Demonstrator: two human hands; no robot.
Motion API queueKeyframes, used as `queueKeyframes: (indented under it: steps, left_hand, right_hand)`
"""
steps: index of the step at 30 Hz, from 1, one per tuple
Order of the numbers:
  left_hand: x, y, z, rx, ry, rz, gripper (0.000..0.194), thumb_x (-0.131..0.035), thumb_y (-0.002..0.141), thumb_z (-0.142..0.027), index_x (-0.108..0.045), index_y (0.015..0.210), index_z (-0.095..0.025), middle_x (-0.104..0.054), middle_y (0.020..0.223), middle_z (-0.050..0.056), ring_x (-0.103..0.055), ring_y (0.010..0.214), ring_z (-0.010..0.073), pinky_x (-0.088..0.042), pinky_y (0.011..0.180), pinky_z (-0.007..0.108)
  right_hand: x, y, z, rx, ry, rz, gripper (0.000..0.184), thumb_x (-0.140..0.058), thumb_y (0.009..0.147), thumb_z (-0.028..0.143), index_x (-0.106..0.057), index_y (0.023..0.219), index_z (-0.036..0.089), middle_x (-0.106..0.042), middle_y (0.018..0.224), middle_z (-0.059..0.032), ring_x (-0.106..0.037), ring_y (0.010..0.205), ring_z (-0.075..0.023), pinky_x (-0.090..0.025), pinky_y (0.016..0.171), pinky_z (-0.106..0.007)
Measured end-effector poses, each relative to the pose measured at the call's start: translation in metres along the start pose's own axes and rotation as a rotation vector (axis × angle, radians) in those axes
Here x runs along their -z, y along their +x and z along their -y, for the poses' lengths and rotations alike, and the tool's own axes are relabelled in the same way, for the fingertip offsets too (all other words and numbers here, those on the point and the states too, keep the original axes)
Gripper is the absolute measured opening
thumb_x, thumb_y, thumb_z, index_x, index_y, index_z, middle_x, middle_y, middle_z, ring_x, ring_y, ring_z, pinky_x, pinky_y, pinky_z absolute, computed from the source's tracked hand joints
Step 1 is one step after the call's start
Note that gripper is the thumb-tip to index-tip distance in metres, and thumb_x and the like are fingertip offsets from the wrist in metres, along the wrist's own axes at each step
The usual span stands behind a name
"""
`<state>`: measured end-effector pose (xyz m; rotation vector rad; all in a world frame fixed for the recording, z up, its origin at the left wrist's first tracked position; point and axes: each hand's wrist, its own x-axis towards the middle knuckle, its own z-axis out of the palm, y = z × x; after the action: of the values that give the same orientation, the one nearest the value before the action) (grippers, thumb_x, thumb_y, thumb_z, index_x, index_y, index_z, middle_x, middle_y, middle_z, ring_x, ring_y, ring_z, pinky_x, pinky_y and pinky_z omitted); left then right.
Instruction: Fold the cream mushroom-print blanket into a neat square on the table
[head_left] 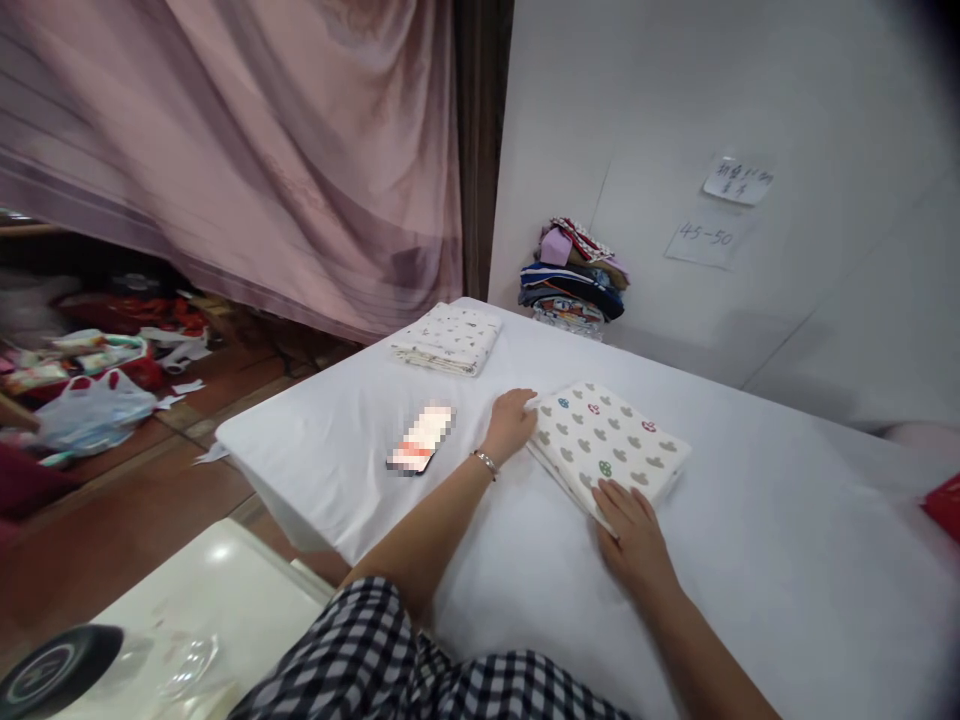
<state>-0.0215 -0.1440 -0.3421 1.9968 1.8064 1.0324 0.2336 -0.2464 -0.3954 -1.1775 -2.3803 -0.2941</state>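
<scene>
Observed a smartphone [421, 440] with pixelated screen, lying on the white-draped surface [810, 540]. Recorded a stack of folded clothes [574, 285] beyond the far edge, near a pale wall [637, 100]. Read "45-50" on the lower of two paper notes [703, 242] stuck there. Logged a pink curtain [315, 150] hanging at left. Found a knotless plastic bag [94, 410] on the brown floor [127, 520], beside a red basket [150, 370] with mixed contents. Sighted a black disc [60, 670], partly cut off, at lower left.

One view from the head; facing forward and down; white table [787, 520] near, pale wall [630, 110] beyond.
</scene>
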Motion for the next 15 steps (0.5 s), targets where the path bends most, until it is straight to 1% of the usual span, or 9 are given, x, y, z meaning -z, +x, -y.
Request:
queueKeyframes:
  steps: [2,3,4,6,9,12,13,15]
  left_hand:
    - [-0.005,0.000,-0.009,-0.139,0.060,0.020,0.036,-0.045,0.087,-0.032,-0.051,0.122,-0.025,-0.048,0.134,0.003,-0.033,0.130,0.0197,-0.018,0.111,0.042]
    - [-0.008,0.000,-0.012,-0.178,0.101,0.056,0.038,-0.045,0.087,-0.037,-0.051,0.123,-0.026,-0.046,0.136,0.003,-0.030,0.132,0.0209,-0.015,0.112,0.045]
    - [-0.012,-0.001,-0.012,-0.188,0.138,0.099,0.039,-0.044,0.088,-0.040,-0.050,0.124,-0.026,-0.045,0.138,0.003,-0.029,0.133,0.0216,-0.014,0.111,0.047]
    - [-0.019,-0.003,-0.009,-0.163,0.192,0.153,0.040,-0.042,0.088,-0.041,-0.048,0.125,-0.027,-0.043,0.139,0.003,-0.030,0.132,0.0220,-0.016,0.110,0.048]
    - [-0.026,-0.005,-0.002,-0.149,0.219,0.128,0.039,-0.038,0.090,-0.039,-0.047,0.127,-0.027,-0.043,0.139,0.003,-0.032,0.130,0.0220,-0.019,0.109,0.047]
    - [-0.028,-0.006,0.001,-0.171,0.222,0.088,0.039,-0.038,0.090,-0.038,-0.047,0.126,-0.027,-0.044,0.138,0.003,-0.035,0.127,0.0228,-0.023,0.107,0.046]
    - [-0.028,-0.006,0.002,-0.174,0.222,0.081,0.039,-0.038,0.090,-0.037,-0.047,0.126,-0.026,-0.045,0.138,0.003,-0.036,0.127,0.0230,-0.024,0.107,0.046]
    - [-0.028,-0.006,0.001,-0.174,0.222,0.076,0.039,-0.038,0.089,-0.037,-0.048,0.126,-0.026,-0.045,0.138,0.004,-0.036,0.126,0.0236,-0.025,0.106,0.045]
  right_hand:
    - [0.002,0.001,0.001,-0.012,0.007,0.030,0.045,-0.042,0.083,0.019,-0.050,0.127,0.018,-0.053,0.130,-0.0093,-0.044,0.123,-0.0222,-0.029,0.104,-0.044]
    - [0.004,0.002,0.002,-0.019,0.010,0.046,0.046,-0.041,0.083,0.018,-0.050,0.128,0.019,-0.052,0.130,-0.0092,-0.044,0.123,-0.0222,-0.029,0.104,-0.044]
    - [0.006,0.002,0.003,-0.027,0.013,0.063,0.046,-0.041,0.083,0.017,-0.050,0.128,0.019,-0.052,0.131,-0.0092,-0.043,0.124,-0.0222,-0.028,0.105,-0.045]
    - [0.011,0.002,0.005,-0.041,0.022,0.105,0.045,-0.041,0.084,0.018,-0.050,0.128,0.019,-0.051,0.132,-0.0093,-0.042,0.125,-0.0223,-0.028,0.105,-0.045]
    - [0.026,0.010,0.008,-0.076,0.072,0.205,0.043,-0.042,0.087,0.029,-0.050,0.128,0.019,-0.050,0.133,-0.0089,-0.042,0.125,-0.0230,-0.030,0.105,-0.046]
    - [0.047,0.034,0.004,-0.148,0.159,0.297,0.043,-0.040,0.089,0.043,-0.054,0.124,0.022,-0.052,0.131,-0.0067,-0.045,0.123,-0.0223,-0.035,0.103,-0.042]
    - [0.053,0.047,0.001,-0.186,0.176,0.296,0.044,-0.038,0.090,0.045,-0.055,0.123,0.023,-0.052,0.131,-0.0062,-0.045,0.123,-0.0220,-0.036,0.102,-0.041]
    - [0.062,0.075,-0.010,-0.269,0.169,0.235,0.048,-0.036,0.090,0.049,-0.054,0.124,0.021,-0.049,0.134,-0.0069,-0.041,0.126,-0.0229,-0.035,0.102,-0.039]
